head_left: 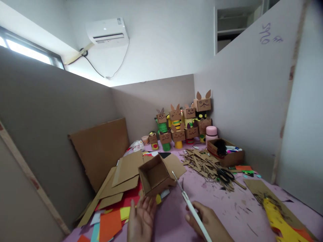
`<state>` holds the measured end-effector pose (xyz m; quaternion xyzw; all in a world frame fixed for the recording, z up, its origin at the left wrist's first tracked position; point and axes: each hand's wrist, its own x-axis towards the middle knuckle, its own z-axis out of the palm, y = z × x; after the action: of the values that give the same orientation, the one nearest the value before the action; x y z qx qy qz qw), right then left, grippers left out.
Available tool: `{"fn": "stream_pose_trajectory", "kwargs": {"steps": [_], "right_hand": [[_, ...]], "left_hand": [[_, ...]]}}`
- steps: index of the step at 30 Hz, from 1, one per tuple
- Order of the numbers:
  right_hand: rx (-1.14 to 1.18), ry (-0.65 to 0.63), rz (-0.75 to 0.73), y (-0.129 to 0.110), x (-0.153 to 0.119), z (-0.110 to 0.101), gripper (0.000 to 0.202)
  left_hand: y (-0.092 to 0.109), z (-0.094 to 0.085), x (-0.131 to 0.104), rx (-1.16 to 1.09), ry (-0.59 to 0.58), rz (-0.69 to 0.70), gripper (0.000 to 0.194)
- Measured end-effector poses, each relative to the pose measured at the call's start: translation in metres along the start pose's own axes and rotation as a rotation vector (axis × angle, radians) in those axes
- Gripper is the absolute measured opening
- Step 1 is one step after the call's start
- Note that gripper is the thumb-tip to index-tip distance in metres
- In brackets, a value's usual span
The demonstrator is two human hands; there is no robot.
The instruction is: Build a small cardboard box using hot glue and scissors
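Observation:
In the head view, my right hand [205, 218] is closed around a slim white-handled tool [190, 205] with a thin, pointed metal tip. The tip points up and away, just right of an open cardboard box [155, 176]. That box is tilted, its hollow inside facing me. My left hand [143, 215] is palm up with fingers apart, just below the box; whether the fingertips touch it I cannot tell. Yellow and white scraps [161, 196] lie by the box's lower edge.
Cardboard sheets [127, 168] and coloured paper [111, 223] lie left. Several box-headed animal figures [178, 116] stand at the back. Right are cardboard strips [198, 163], black scissors [225, 174], a supply box [230, 158], a pink bottle [211, 132] and a yellow glue-gun-shaped object [277, 216]. Partitions [252, 101] enclose the table.

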<state>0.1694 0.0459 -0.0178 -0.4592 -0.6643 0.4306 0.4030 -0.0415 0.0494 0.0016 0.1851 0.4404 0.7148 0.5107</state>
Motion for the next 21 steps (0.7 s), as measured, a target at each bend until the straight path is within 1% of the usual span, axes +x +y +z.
{"fn": "stream_pose_trajectory", "kwargs": {"steps": [2,3,5,7,8,9,11,12,14,16,17,18,19,21], "right_hand": [[0.041,0.037,0.027,0.001,0.002,-0.001,0.034],[0.042,0.048,0.032,0.001,0.003,-0.001,0.035],[0.026,0.055,0.029,0.001,0.005,-0.001,0.037],[0.013,0.054,0.016,0.003,0.006,0.000,0.040],[0.014,0.050,0.005,0.004,0.006,0.001,0.041],[0.023,0.043,-0.007,0.005,0.006,0.002,0.042],[0.073,0.015,-0.038,0.005,0.005,0.003,0.043],[0.117,-0.012,-0.057,0.004,0.005,0.003,0.044],[0.252,-0.100,-0.086,0.002,0.005,0.004,0.048],[0.433,-0.201,-0.086,0.001,0.004,0.008,0.055],[0.495,-0.215,-0.070,0.002,0.003,0.012,0.058],[0.513,-0.193,-0.051,0.004,0.003,0.016,0.061],[0.483,-0.139,-0.035,0.007,0.002,0.022,0.062],[0.300,0.024,-0.023,0.011,-0.001,0.035,0.058]], "left_hand": [[-0.021,0.005,-0.004,0.044,-0.050,-0.090,0.028],[-0.033,0.008,-0.007,0.072,-0.103,-0.141,0.032],[-0.059,0.018,-0.015,0.113,-0.207,-0.205,0.047],[-0.081,0.031,-0.025,0.125,-0.271,-0.196,0.070],[-0.089,0.036,-0.030,0.131,-0.312,-0.187,0.081],[-0.094,0.041,-0.035,0.150,-0.383,-0.148,0.084],[-0.095,0.047,-0.041,0.205,-0.466,-0.097,0.080],[-0.092,0.048,-0.043,0.235,-0.479,-0.073,0.075],[-0.080,0.048,-0.043,0.284,-0.434,-0.029,0.063],[-0.067,0.047,-0.042,0.310,-0.350,0.030,0.055],[-0.062,0.046,-0.042,0.315,-0.308,0.059,0.052],[-0.059,0.046,-0.042,0.313,-0.272,0.079,0.051],[-0.058,0.046,-0.042,0.305,-0.241,0.083,0.052],[-0.062,0.048,-0.043,0.267,-0.189,0.054,0.054]]}}
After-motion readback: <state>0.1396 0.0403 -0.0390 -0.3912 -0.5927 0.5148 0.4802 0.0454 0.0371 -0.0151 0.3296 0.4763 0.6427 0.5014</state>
